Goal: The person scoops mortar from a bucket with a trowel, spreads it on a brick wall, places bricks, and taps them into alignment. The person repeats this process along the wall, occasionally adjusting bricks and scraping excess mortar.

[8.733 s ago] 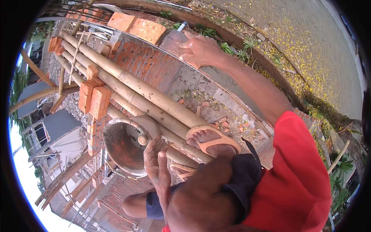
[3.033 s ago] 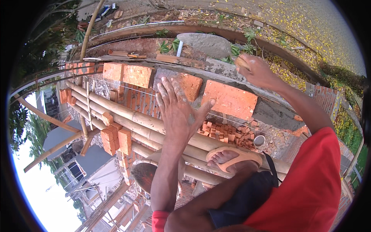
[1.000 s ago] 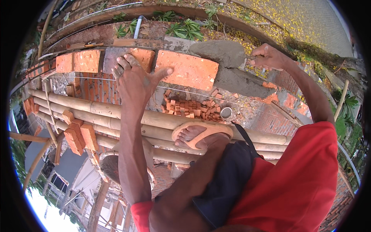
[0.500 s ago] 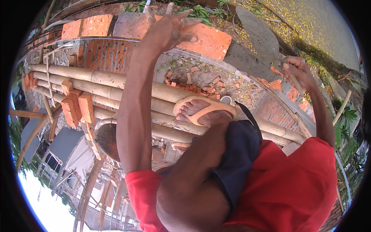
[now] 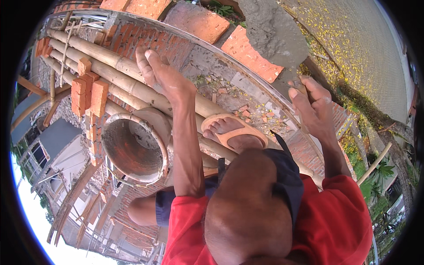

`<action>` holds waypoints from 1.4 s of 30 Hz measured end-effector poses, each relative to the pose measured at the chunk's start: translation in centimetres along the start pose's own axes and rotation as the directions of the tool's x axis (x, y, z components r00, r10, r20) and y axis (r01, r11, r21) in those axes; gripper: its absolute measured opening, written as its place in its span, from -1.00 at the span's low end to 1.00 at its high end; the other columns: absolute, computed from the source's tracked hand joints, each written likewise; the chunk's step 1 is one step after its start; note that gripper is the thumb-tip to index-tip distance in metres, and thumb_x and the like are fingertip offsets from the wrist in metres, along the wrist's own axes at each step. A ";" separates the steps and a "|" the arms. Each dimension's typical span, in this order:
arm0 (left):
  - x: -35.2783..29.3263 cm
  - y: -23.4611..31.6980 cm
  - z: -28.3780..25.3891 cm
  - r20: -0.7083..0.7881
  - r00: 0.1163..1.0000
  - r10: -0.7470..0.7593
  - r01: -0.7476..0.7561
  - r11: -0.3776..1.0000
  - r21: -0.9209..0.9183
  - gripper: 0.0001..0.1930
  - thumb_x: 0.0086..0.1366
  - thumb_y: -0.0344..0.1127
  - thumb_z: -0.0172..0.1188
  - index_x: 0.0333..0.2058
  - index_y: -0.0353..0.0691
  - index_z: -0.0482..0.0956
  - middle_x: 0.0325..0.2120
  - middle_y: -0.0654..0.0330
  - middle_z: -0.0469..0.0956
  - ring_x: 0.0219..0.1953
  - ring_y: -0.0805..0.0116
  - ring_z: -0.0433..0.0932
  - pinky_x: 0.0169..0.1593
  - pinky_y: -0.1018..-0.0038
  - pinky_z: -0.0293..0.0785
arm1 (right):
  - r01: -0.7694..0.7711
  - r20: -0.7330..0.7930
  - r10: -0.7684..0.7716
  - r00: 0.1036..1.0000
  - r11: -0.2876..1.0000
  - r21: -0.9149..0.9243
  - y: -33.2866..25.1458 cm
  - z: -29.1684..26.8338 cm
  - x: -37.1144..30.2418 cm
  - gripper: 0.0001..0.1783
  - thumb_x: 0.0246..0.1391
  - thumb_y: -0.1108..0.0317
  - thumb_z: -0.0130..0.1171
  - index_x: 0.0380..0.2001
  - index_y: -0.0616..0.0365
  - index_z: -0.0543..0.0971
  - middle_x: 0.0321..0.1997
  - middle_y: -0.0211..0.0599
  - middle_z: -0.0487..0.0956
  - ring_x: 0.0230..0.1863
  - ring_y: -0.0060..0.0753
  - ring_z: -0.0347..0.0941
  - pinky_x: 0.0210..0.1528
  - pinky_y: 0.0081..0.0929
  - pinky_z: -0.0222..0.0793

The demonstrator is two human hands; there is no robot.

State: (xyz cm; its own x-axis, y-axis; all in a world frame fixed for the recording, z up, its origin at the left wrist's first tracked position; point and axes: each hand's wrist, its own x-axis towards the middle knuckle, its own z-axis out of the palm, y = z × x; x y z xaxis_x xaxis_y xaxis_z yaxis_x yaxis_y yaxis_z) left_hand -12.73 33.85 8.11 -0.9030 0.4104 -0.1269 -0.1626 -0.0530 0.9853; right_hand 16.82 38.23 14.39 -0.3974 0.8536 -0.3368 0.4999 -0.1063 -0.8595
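Note:
My right hand [image 5: 313, 106] grips the handle of a trowel [image 5: 291, 73] at the right end of the brick row. Grey wet mortar [image 5: 271, 31] covers the blade, which hangs over the wall top. Empty, my left hand [image 5: 165, 79] hovers above the bamboo poles with its fingers loosely apart. Along the wall top lie orange bricks, one brick [image 5: 198, 20] in the middle and another brick [image 5: 251, 54] partly under the trowel. A round bucket [image 5: 126, 159] with some mortar inside stands left of my left forearm.
Bamboo poles [image 5: 128, 88] run side by side below the wall, with my sandalled foot [image 5: 232, 132] on them. Several loose bricks [image 5: 86, 95] are stacked on the poles at left. Rubble [image 5: 265, 115] lies on the ground below. A tree trunk [image 5: 371, 108] extends beyond the wall.
My left hand has left the bricks and come down and back over the poles. The trowel now shows a thick load of mortar over the wall. The bucket has come into fuller view.

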 end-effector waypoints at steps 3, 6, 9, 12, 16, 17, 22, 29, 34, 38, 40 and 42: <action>-4.4 -2.3 0.4 0.100 0.930 -0.354 0.367 0.915 -0.167 -0.31 0.58 -0.13 -0.07 0.51 -0.34 -0.04 0.48 -0.09 0.11 0.49 0.12 0.15 0.48 0.25 0.10 | 0.255 -0.029 -0.279 0.960 0.912 -0.322 -1.0 3.4 2.9 -0.70 0.22 0.35 0.27 -0.09 0.37 0.58 -0.34 -0.14 0.62 -0.43 -0.25 0.54 -0.32 -0.38 0.43; -7.6 -5.1 2.3 0.242 0.876 -0.417 0.471 0.849 -0.241 -0.32 0.56 -0.22 -0.05 0.50 -0.39 -0.04 0.49 -0.09 0.08 0.52 0.08 0.08 0.53 0.20 -0.03 | 0.261 0.032 -0.282 0.959 0.834 -0.486 -0.8 4.1 4.3 -0.62 0.17 0.36 0.32 -0.02 0.39 0.59 -0.21 0.08 0.65 -0.24 0.02 0.61 -0.11 -0.25 0.50; -9.3 -7.0 3.7 0.345 0.871 -0.349 0.440 0.866 -0.235 -0.29 0.52 -0.33 0.02 0.49 -0.45 -0.05 0.49 -0.10 0.08 0.54 0.10 0.05 0.55 0.22 -0.09 | 0.325 -0.023 -0.391 0.920 0.795 -0.513 0.3 2.7 4.7 -0.57 0.24 0.31 0.32 0.07 0.38 0.56 -0.13 0.05 0.68 -0.14 -0.09 0.64 0.00 -0.30 0.51; -10.4 -8.0 4.3 0.399 0.880 -0.258 0.336 0.932 -0.138 -0.23 0.50 -0.40 0.05 0.49 -0.52 -0.17 0.46 -0.13 0.15 0.49 0.18 0.15 0.51 0.34 0.03 | 0.310 -0.016 -0.376 0.927 0.789 -0.531 1.6 -2.1 6.8 -0.57 0.24 0.30 0.27 0.08 0.39 0.55 0.00 0.15 0.64 -0.03 0.20 0.61 0.04 -0.12 0.50; -11.1 -9.1 4.7 0.392 0.898 -0.198 0.223 0.975 -0.017 -0.20 0.55 -0.30 0.03 0.47 -0.63 -0.24 0.37 -0.25 0.31 0.41 0.16 0.27 0.45 0.37 0.13 | 0.584 0.310 -0.614 0.726 0.313 -0.749 3.8 -9.2 10.7 -0.62 0.31 0.29 0.24 0.10 0.28 0.58 0.06 0.02 0.65 0.07 0.13 0.57 0.14 -0.09 0.43; -11.1 -9.4 4.7 0.381 0.905 -0.190 0.198 0.980 0.018 -0.20 0.55 -0.29 0.03 0.46 -0.64 -0.22 0.37 -0.27 0.29 0.42 0.13 0.26 0.45 0.36 0.12 | 0.634 0.398 -0.604 0.691 0.240 -0.735 4.1 -10.5 11.7 -0.63 0.31 0.29 0.23 0.10 0.25 0.59 0.06 0.00 0.65 0.08 0.11 0.57 0.14 -0.08 0.42; -11.1 -9.8 4.6 0.371 0.916 -0.150 0.103 0.984 0.144 -0.22 0.57 -0.18 -0.04 0.44 -0.67 -0.17 0.38 -0.46 0.21 0.48 -0.12 0.19 0.49 0.27 0.06 | 0.724 0.535 -0.603 0.591 0.104 -0.682 4.9 -10.7 15.8 -0.65 0.32 0.27 0.23 0.09 0.17 0.62 0.10 -0.07 0.65 0.12 0.04 0.56 0.13 -0.07 0.39; -10.8 -8.6 4.5 0.361 0.886 -0.291 0.227 0.951 0.209 -0.24 0.57 -0.18 -0.05 0.47 -0.58 -0.14 0.35 -0.32 0.30 0.39 -0.05 0.31 0.45 0.32 0.12 | 0.716 0.524 -0.615 0.590 0.097 -0.692 2.5 -9.1 19.6 -0.62 0.33 0.23 0.22 0.15 0.09 0.62 0.14 -0.13 0.65 0.13 -0.04 0.56 0.20 -0.13 0.35; -9.0 -7.1 4.6 0.415 0.878 -0.240 0.346 0.916 -0.202 -0.20 0.58 -0.26 -0.10 0.51 -0.46 -0.39 0.57 -0.08 -0.23 0.58 0.22 -0.17 0.57 0.35 -0.27 | 0.559 0.344 -0.556 0.757 0.277 -0.781 1.1 -6.3 24.0 -0.60 0.34 0.29 0.23 0.20 0.09 0.59 0.23 -0.13 0.61 0.25 -0.01 0.51 0.33 -0.07 0.30; -8.2 -7.5 5.3 0.379 0.915 -0.142 0.285 0.890 -0.356 -0.26 0.65 -0.01 -0.28 0.51 -0.45 -0.25 0.56 0.00 -0.16 0.57 0.27 -0.14 0.58 0.35 -0.28 | 0.717 0.577 -0.551 0.603 0.056 -0.695 -0.1 -6.5 26.4 -0.41 0.21 0.23 0.25 0.26 0.26 0.49 0.28 0.13 0.54 0.28 0.11 0.49 0.30 -0.04 0.41; -8.3 -8.2 5.3 0.346 0.929 -0.129 0.267 0.882 -0.388 -0.25 0.66 0.10 -0.35 0.50 -0.44 -0.13 0.53 0.03 -0.07 0.55 0.30 -0.10 0.58 0.35 -0.26 | 0.782 0.693 -0.499 0.521 -0.048 -0.622 -0.7 -8.3 26.9 -0.38 0.16 0.27 0.26 0.29 0.22 0.48 0.31 0.03 0.53 0.25 0.13 0.49 0.31 -0.01 0.39; -8.9 -9.2 5.0 0.345 0.921 -0.180 0.326 0.841 -0.432 -0.27 0.66 0.12 -0.35 0.47 -0.43 -0.03 0.50 0.07 0.02 0.52 0.31 -0.05 0.58 0.35 -0.24 | 0.794 0.699 -0.523 0.488 -0.066 -0.604 -0.8 -9.5 27.9 -0.52 0.30 0.28 0.21 0.26 0.10 0.54 0.30 -0.10 0.56 0.30 0.03 0.46 0.36 -0.06 0.30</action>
State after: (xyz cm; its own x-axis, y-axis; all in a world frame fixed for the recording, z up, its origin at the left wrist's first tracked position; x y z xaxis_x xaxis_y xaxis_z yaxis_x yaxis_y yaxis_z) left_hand -1.27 35.21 0.75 -0.6652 0.7020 -0.2544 -0.6030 -0.3042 0.7375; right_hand 12.66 66.95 9.40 -0.9931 0.1157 0.0163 0.1160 0.9930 0.0214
